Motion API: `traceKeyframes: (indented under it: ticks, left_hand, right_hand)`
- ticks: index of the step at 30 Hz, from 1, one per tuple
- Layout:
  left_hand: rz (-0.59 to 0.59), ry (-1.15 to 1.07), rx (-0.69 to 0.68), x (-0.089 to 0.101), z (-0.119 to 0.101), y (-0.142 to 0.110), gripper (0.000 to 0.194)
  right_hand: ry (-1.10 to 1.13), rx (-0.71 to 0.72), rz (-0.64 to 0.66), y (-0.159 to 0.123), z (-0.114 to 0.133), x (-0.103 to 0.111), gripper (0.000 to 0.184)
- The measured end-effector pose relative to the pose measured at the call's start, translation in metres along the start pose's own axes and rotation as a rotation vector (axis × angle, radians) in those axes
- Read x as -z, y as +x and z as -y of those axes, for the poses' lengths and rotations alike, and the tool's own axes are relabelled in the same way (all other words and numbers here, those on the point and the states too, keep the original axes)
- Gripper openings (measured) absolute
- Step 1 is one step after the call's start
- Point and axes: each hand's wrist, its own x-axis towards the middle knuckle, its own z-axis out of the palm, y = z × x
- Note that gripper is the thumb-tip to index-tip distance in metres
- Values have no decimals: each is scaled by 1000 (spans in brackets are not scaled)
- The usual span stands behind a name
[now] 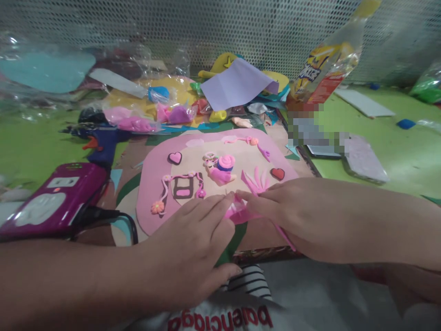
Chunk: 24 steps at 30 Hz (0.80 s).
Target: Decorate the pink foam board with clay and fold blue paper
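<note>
Head view, and the action sits just below the middle of the frame! There's the glossy pink piece (237, 214) at the lower edge of the pink board (146, 184), both hands converging on it. Left hand (200, 234): fingers pressed together, thumb standing apart below. Right hand (287, 204): fingers bent towards the piece, thumb hidden, so whether they pinch, I cannot tell. Danger close by! Thin pink strands (257, 185) lie right beside those fingers; a sideways drag could bend or smear them. The red heart (277, 174) sits tight to the right hand too, and a careless lift might catch it. Centre frame, the snail figure (225, 165) looks soft; reaching across could squash it. And at left, the black cord (120, 214) loops near the left forearm (86, 276): one snag might jolt the board.
</note>
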Motion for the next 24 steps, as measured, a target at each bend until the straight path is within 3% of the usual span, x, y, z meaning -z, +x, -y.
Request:
traceKeyframes:
  ticks: [11,19,24]
  left_hand:
    - [73,-4,69,2,-3,-1,48]
    - [4,-2,10,3,-1,0,39]
    - [-7,9,-15,4,-2,0,32]
  right_hand:
    - [-63,26,-26,-1,7,-6,44]
    - [-181,57,-84,-4,4,-10,54]
    - [-145,25,-63,-3,3,-5,46]
